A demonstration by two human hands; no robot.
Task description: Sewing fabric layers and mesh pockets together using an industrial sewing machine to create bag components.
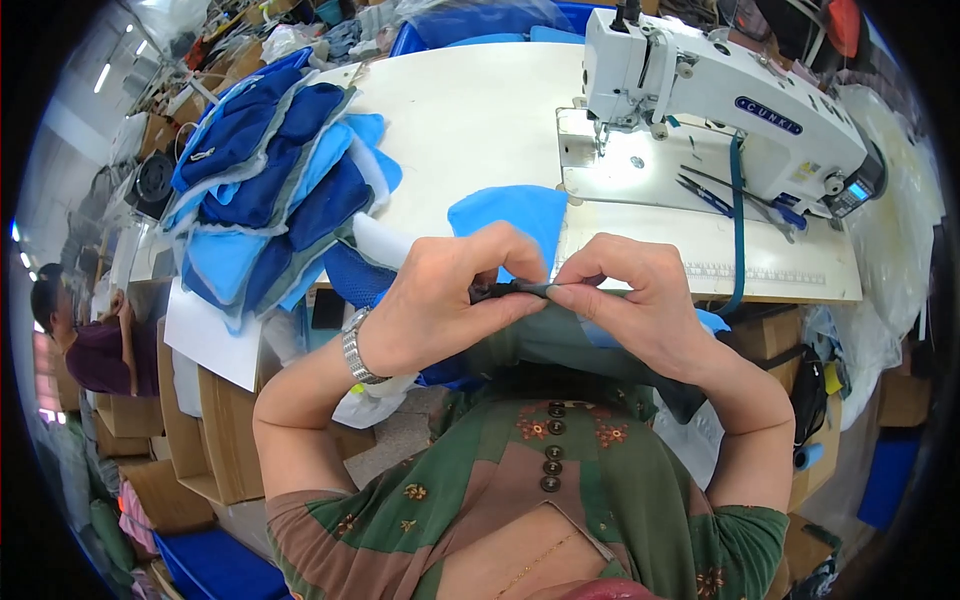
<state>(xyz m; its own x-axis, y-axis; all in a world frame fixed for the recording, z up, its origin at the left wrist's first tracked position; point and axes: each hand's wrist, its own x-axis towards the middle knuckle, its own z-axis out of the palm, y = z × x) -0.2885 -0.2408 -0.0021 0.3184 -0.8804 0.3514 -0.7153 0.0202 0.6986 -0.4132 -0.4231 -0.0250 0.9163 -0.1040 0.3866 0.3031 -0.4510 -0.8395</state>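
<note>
Close in front of my body, at the table's near edge, my left hand [450, 285] and my right hand [635, 300] meet fingertip to fingertip. Both pinch the edge of a grey fabric piece [545, 335], which hangs down over my lap. A dark bit of the same edge shows between the left thumb and fingers; what it is exactly I cannot make out. Just beyond my hands a light blue fabric panel [515, 215] lies on the white tabletop [460, 110]. On my left wrist is a metal watch [355, 345].
A heap of blue and grey sewn pieces [270, 190] covers the table's left. At right stands a white sewing machine [730, 100], with small snips [705, 195], scissors [780, 215] and a hanging teal strap [738, 220]. Cardboard boxes [225, 430] stand left. Another person [95, 345] sits far left.
</note>
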